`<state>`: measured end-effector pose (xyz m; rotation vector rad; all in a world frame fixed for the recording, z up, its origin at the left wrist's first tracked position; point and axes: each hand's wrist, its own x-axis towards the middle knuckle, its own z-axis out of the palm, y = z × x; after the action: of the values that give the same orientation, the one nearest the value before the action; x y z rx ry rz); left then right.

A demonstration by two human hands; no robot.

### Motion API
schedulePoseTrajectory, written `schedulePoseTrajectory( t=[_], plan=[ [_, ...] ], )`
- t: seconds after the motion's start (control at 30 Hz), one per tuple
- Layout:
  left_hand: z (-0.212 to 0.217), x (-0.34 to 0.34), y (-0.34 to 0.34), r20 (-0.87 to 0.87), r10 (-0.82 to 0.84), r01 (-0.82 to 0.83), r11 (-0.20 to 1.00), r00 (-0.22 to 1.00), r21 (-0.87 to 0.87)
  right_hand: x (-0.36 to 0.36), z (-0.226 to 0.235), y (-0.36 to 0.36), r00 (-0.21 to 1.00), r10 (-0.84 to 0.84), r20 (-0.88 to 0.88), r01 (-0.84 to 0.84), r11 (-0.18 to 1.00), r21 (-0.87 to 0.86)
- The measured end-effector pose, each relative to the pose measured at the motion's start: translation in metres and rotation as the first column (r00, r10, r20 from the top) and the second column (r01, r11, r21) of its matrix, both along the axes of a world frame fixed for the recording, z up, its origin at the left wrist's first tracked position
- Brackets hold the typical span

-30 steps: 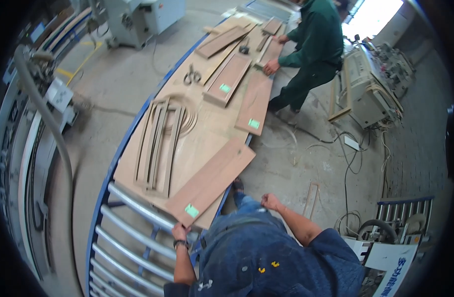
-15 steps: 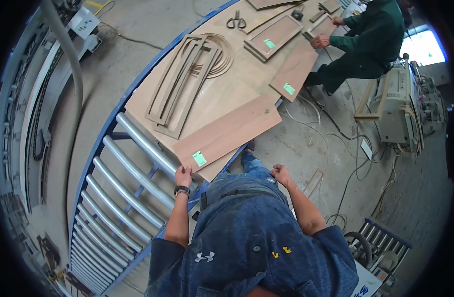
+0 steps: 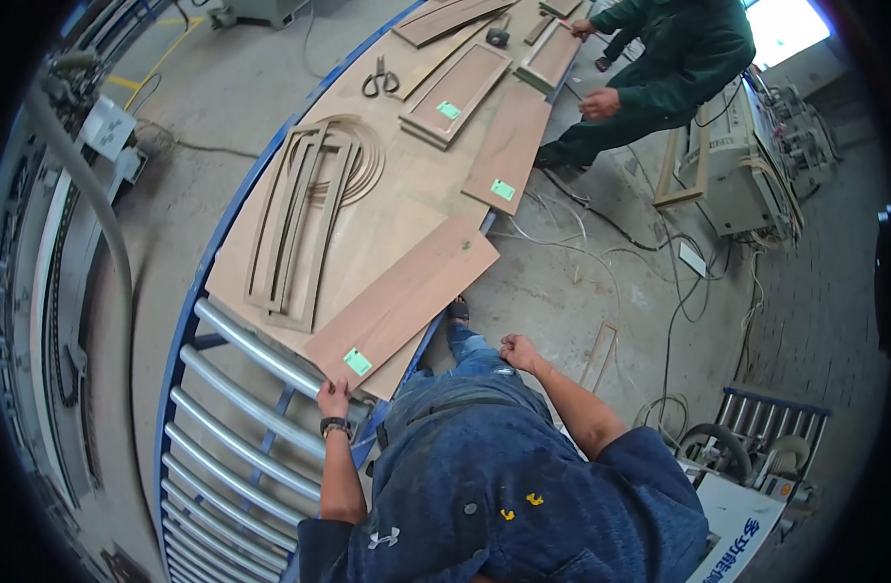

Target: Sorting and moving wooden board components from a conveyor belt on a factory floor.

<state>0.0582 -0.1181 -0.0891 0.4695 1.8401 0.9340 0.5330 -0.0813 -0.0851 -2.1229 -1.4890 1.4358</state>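
My left hand [image 3: 332, 396], with a dark band on its wrist, grips the near left corner of a long flat wooden panel [image 3: 407, 296]. That panel lies aslant on the board-topped table, and a green label [image 3: 357, 361] is stuck near its held end. My right hand [image 3: 519, 354] hangs beside my thigh, away from the table, its fingers curled in and nothing visible in them. Beyond the held panel lies another flat panel [image 3: 509, 146] with a green label. Narrow wooden frames [image 3: 305, 233] rest to the left, partly over a coil of thin strip [image 3: 363, 160].
Blue-sided conveyor rollers [image 3: 256, 393] adjoin the table at the lower left. Scissors [image 3: 379, 78] and stacked framed panels [image 3: 455, 92] lie farther up. A co-worker in green [image 3: 659, 83] stands at the far right side. Cables [image 3: 669, 340] trail over the floor by a machine [image 3: 756, 185].
The whole view has shifted, moving table and panels leftward and up. The co-worker's nearer hand has come away from the panels. My left hand remains at the panel's corner.
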Motion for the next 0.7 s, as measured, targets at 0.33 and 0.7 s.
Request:
schedulePoseTrajectory(
  t=[0.33,0.7],
  plan=[
    [0.047,0.035,0.021,-0.277,0.01,-0.041,0.993,0.961,-0.108,0.04,0.029,0.167,0.771,-0.565,-0.294,0.581,0.813,-0.037],
    [0.087,0.07,-0.012,-0.317,0.4,-0.362,0.916,0.86,0.174,0.081,-0.041,0.373,0.462,-0.754,-0.467,0.823,0.56,-0.09]
  ],
)
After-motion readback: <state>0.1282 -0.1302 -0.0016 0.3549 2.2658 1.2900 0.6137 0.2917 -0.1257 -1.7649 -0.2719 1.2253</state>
